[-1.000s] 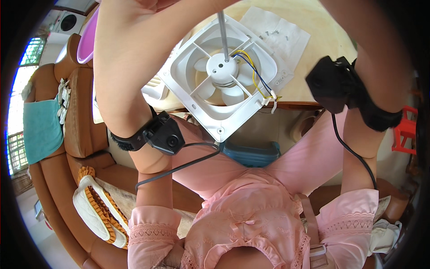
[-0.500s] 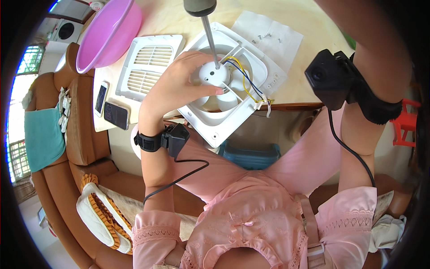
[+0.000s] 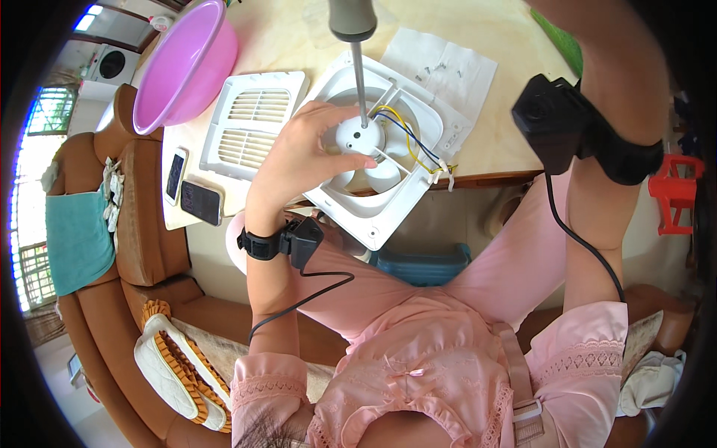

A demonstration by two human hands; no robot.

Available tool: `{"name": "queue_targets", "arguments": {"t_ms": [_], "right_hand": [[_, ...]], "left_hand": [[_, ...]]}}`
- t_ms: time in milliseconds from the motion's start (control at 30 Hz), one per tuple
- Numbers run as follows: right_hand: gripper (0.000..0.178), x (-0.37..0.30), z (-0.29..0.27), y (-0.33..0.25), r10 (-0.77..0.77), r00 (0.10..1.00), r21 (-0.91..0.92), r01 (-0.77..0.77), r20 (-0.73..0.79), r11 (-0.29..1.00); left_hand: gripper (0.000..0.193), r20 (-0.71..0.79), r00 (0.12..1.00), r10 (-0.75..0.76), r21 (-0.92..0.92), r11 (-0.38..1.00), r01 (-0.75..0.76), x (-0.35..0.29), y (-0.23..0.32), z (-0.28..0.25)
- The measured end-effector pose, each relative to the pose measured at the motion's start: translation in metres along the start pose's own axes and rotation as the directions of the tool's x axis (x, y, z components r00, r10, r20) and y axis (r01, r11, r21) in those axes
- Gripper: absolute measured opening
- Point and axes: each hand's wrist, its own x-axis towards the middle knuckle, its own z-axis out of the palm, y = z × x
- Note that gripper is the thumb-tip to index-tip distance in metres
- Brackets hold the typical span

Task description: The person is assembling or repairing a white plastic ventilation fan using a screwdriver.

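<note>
My left hand curls its thumb and fingers around the round white motor housing in the middle of an exhaust fan. The fan's square white frame lies tilted across the table's near edge, one corner sticking out past it. A screwdriver with a grey handle stands nearly upright, its tip on the motor housing beside my fingertips. Yellow and blue wires run from the motor to the frame's right corner. My right forearm goes out past the upper edge, so that hand is hidden, and whatever it holds cannot be seen.
Beside the fan lies a white slatted grille. Several small screws rest on white paper. Two phones and a pink basin occupy the table's left. Below are a blue stool and a red stool.
The whole view has shifted slightly. The screwdriver's tip stays on the motor housing, its shaft now more upright. My left hand keeps its hold.
</note>
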Motion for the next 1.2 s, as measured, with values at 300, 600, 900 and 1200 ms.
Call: {"name": "queue_targets", "arguments": {"t_ms": [300,600,900,1200], "right_hand": [[0.05,0.025,0.017,-0.014,-0.031,0.977,-0.042,0.041,0.21,0.998],[0.05,0.041,0.041,-0.022,-0.069,0.928,-0.086,0.108,0.366,0.99],[0.05,0.055,0.043,-0.038,-0.156,0.847,-0.152,0.266,0.507,0.952],[0.055,0.041,0.086,-0.019,-0.401,0.904,-0.113,0.419,0.149,0.901]], "left_hand": [[0.064,-0.015,0.998,0.054,0.048,0.997,-0.053,0.0,0.0,0.001],[0.06,0.011,0.999,-0.046,-0.055,0.997,0.047,-0.001,-0.001,0.002],[0.061,-0.056,0.998,0.036,-0.064,0.997,-0.039,-0.002,-0.001,0.003],[0.057,-0.069,0.992,0.108,-0.084,0.99,-0.113,-0.004,-0.003,0.002]]}}
